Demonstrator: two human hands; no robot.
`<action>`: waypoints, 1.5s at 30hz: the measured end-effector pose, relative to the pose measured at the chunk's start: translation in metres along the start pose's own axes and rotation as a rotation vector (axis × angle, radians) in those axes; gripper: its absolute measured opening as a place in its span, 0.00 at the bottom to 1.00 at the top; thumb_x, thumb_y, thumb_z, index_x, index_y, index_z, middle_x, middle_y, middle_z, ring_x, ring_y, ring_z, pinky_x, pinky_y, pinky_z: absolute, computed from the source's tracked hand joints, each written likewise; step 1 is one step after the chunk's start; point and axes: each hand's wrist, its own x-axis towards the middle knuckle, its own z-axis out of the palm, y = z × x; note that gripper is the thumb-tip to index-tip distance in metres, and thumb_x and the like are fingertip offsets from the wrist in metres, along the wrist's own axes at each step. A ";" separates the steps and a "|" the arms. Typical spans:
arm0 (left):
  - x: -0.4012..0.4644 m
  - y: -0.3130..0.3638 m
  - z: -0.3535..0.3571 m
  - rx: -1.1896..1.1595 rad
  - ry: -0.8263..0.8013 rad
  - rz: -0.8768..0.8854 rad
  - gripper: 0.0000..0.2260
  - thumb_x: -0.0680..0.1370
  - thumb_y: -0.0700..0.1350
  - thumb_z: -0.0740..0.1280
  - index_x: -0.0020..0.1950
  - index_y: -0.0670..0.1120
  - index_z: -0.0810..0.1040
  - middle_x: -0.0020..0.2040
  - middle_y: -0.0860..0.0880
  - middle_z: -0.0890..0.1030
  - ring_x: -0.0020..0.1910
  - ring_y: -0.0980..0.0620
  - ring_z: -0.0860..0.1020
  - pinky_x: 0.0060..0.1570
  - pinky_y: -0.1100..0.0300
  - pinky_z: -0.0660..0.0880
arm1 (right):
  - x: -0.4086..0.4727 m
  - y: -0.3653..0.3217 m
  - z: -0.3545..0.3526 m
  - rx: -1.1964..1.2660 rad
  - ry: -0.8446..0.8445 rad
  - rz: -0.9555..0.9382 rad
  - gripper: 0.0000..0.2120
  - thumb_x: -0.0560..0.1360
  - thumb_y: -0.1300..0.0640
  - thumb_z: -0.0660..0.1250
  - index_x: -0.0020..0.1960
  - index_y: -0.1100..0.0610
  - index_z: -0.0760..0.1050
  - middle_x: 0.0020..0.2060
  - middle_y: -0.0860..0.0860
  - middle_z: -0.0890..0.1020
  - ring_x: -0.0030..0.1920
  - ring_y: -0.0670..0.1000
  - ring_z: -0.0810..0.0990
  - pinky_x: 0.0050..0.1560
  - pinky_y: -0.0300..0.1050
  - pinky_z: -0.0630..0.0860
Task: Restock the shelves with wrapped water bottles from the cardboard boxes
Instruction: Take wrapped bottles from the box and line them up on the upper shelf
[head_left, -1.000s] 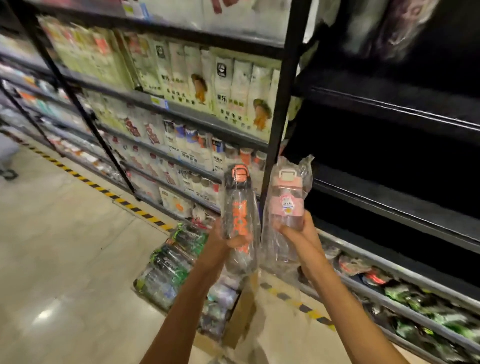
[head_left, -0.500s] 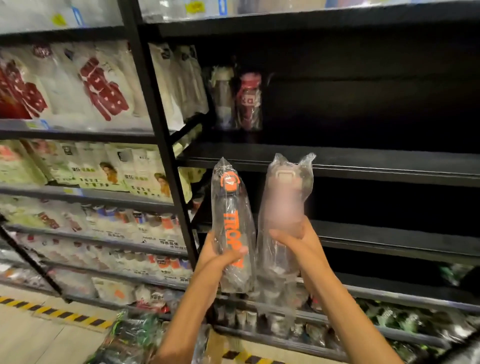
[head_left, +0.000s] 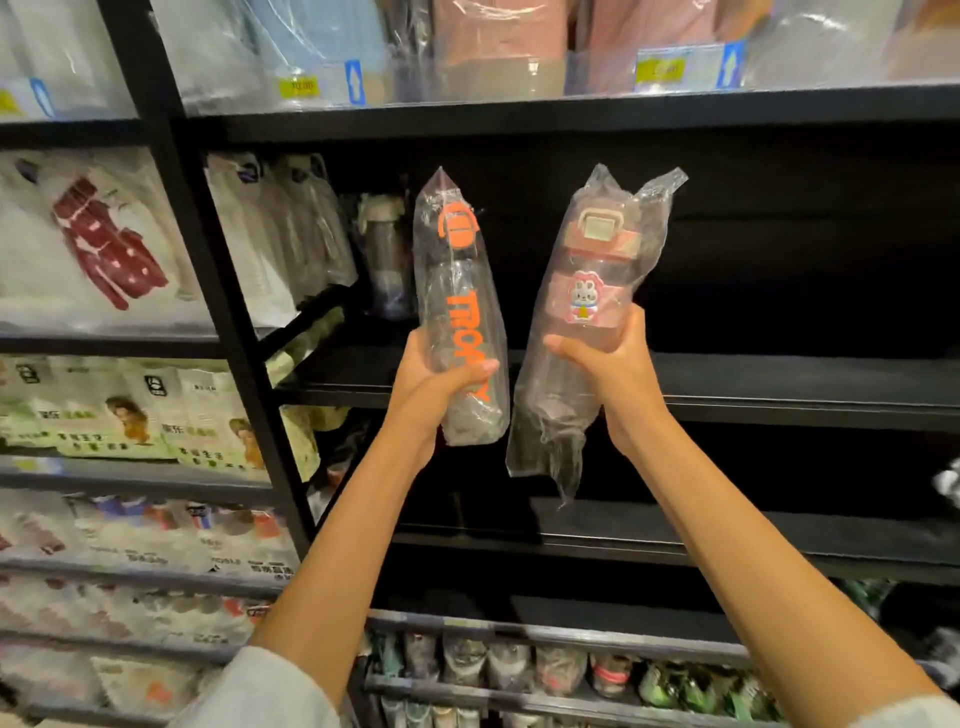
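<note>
1. Straight ahead, a black shelf (head_left: 727, 384) at hand height; behind its front edge a wide dark bay, with one wrapped bottle (head_left: 385, 254) standing at the far left of it.
2. A black upright post (head_left: 208, 291) bounds that bay on the left; beyond it, packed white and green packets (head_left: 104, 410).
3. The shelf overhead (head_left: 571, 111) carries bagged goods and yellow price tags, too blurred to read.
4. Left hand (head_left: 431, 384), arm reaching up, fingers curled round the lower half of a dark wrapped bottle (head_left: 460, 312), held upright just in front of the shelf edge.
5. Right hand (head_left: 613, 358), arm raised alike, grips a pink wrapped bottle (head_left: 587, 312) around its middle, tilted slightly right; loose wrap hangs below.
6. The two bottles sit side by side, a narrow gap between.
7. Orange lettering runs down the dark bottle, partly covered by the thumb, not fully readable; an orange cap on top.
8. The pink bottle shows a rabbit sticker and a cream-coloured latch on its lid.
</note>
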 end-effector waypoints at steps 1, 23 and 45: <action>0.017 -0.001 0.002 0.008 0.002 0.013 0.31 0.70 0.40 0.81 0.69 0.50 0.73 0.61 0.47 0.84 0.58 0.50 0.85 0.55 0.53 0.82 | 0.015 0.000 0.001 -0.016 0.011 -0.020 0.38 0.69 0.59 0.83 0.72 0.50 0.65 0.62 0.49 0.81 0.60 0.46 0.83 0.61 0.50 0.82; 0.262 -0.080 0.033 0.427 0.018 -0.286 0.29 0.78 0.48 0.76 0.74 0.42 0.71 0.68 0.45 0.76 0.65 0.45 0.75 0.60 0.61 0.70 | 0.221 0.122 0.030 -0.296 0.187 0.203 0.32 0.75 0.61 0.77 0.75 0.61 0.69 0.65 0.57 0.78 0.64 0.57 0.79 0.61 0.39 0.75; 0.350 -0.118 0.050 0.191 -0.032 0.153 0.52 0.59 0.48 0.87 0.78 0.47 0.64 0.69 0.47 0.79 0.68 0.50 0.78 0.67 0.44 0.77 | 0.310 0.173 0.035 -0.306 0.027 -0.065 0.50 0.66 0.50 0.85 0.78 0.53 0.60 0.70 0.49 0.74 0.69 0.46 0.75 0.62 0.33 0.74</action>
